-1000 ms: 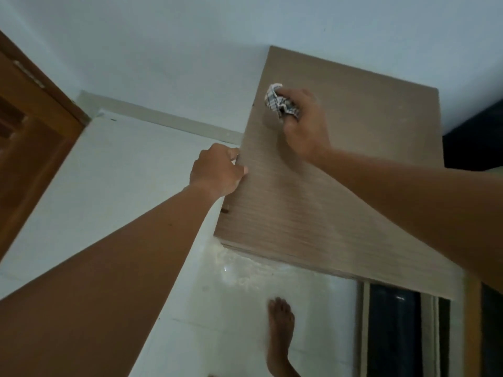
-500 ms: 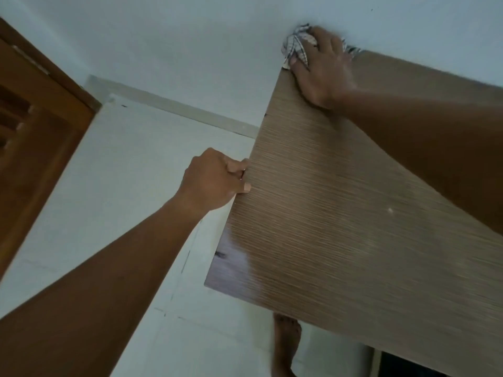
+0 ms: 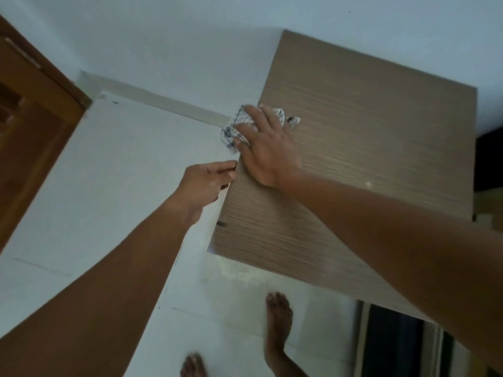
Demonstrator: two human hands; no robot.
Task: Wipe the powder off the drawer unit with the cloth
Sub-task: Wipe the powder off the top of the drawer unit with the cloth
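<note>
The drawer unit's brown wood-grain top (image 3: 367,148) fills the right half of the head view, seen from above. My right hand (image 3: 268,149) lies flat on a checked black-and-white cloth (image 3: 234,129) at the top's left edge, and part of the cloth hangs over that edge. Just below it, my left hand (image 3: 204,183) grips the same left edge with curled fingers. A few pale specks of powder (image 3: 368,184) show on the top to the right of my right forearm.
White tiled floor (image 3: 109,186) lies left of and below the unit, with a pale powder smear (image 3: 239,276) by its front corner. My bare feet (image 3: 277,319) stand there. A brown wooden door (image 3: 30,126) is at far left, a pale wall (image 3: 190,36) behind.
My right hand has swept the cloth from the far back corner of the top down along the left edge toward my left hand. The camera has pulled back, so the floor and feet show again.
</note>
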